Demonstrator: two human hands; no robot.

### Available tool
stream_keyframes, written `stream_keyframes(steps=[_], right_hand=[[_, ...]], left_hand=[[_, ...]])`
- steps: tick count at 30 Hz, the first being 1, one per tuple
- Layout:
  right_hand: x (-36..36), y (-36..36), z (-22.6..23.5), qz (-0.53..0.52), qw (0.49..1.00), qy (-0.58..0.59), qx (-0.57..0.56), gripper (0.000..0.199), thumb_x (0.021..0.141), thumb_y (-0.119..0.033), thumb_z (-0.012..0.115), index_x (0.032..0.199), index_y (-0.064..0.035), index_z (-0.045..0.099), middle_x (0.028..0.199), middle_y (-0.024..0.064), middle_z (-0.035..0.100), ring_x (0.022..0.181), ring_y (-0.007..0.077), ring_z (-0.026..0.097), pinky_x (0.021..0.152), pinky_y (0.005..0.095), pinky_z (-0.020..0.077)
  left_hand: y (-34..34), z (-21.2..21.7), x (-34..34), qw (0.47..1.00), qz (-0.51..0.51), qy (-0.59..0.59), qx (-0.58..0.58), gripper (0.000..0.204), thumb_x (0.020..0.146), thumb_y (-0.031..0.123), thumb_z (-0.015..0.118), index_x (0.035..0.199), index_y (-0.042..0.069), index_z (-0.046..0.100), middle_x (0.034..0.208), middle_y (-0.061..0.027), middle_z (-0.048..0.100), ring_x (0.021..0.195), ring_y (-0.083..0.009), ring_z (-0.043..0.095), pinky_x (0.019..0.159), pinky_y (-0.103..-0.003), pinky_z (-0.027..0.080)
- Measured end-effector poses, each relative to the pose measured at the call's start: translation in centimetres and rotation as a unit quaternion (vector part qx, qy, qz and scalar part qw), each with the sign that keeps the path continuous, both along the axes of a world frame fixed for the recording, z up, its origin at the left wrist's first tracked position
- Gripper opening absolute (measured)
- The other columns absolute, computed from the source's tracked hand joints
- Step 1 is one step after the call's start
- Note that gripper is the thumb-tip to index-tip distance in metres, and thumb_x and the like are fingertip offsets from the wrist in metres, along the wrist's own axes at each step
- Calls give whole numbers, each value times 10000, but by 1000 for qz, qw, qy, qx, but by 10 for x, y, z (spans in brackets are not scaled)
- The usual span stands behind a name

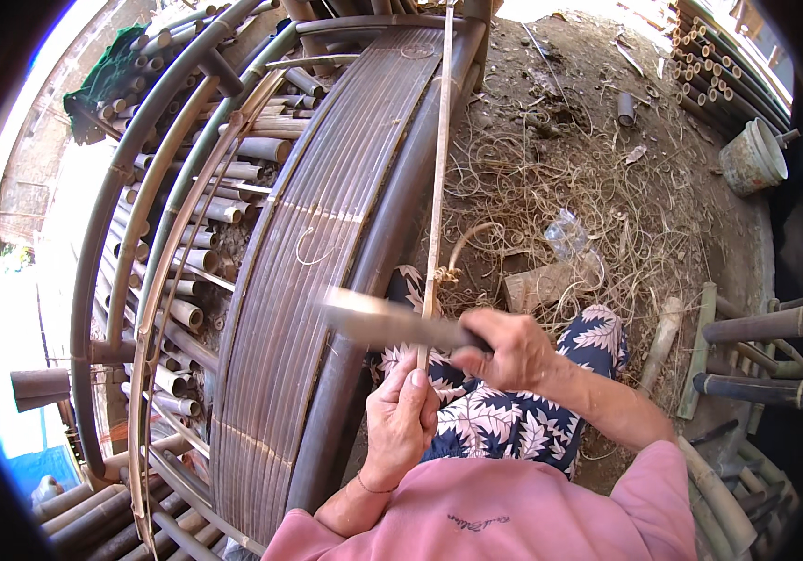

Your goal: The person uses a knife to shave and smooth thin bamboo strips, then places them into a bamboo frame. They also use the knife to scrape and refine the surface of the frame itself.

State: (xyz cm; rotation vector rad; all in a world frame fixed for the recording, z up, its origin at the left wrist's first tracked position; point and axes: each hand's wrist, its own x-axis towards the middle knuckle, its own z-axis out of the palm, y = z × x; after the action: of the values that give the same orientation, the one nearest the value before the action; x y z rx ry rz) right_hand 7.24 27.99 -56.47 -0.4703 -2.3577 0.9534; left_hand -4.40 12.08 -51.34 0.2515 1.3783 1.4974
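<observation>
Beside bench (327, 201), left hand (403, 411) grips 1 strip (441, 168), right hand (514, 351) 1 knife (373, 321).

blade (378, 321): blurred | bamboo strip (438, 187): top cut off, lower end hidden at left hand (402, 411)

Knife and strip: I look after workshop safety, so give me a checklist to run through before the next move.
1. Right hand closed around the knife: ok.
2. Left hand gripping the strip: ok.
3. Left hand well clear of the knife: not ok, it looks close below it.
4. Sharp edge turned away from the left hand: cannot tell, the knife is blurred.
5. Both hands gloved: not ok, both bare.
6. Ground tidy: not ok, shavings are scattered there.
</observation>
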Motion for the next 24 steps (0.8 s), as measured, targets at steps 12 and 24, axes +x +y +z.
stream_keyframes(steps=[12,24], right_hand=[[-5,15,3,-61,997,-38,-13,575,928,-587,512,920,-19,596,747,159,624,684,354,661,574,418,537],[3,7,18,-10,1000,14,6,599,893,-616,548,963,-24,604,771,146,613,680,332,666,571,404,542]], left_hand=[[-2,3,4,1000,0,8,25,449,1030,198,472,1434,10,409,587,49,387,460,-21,334,401,-174,284],[2,5,-3,969,34,-237,63,451,1049,271,366,1478,134,350,527,41,348,372,-52,335,349,-195,290]])
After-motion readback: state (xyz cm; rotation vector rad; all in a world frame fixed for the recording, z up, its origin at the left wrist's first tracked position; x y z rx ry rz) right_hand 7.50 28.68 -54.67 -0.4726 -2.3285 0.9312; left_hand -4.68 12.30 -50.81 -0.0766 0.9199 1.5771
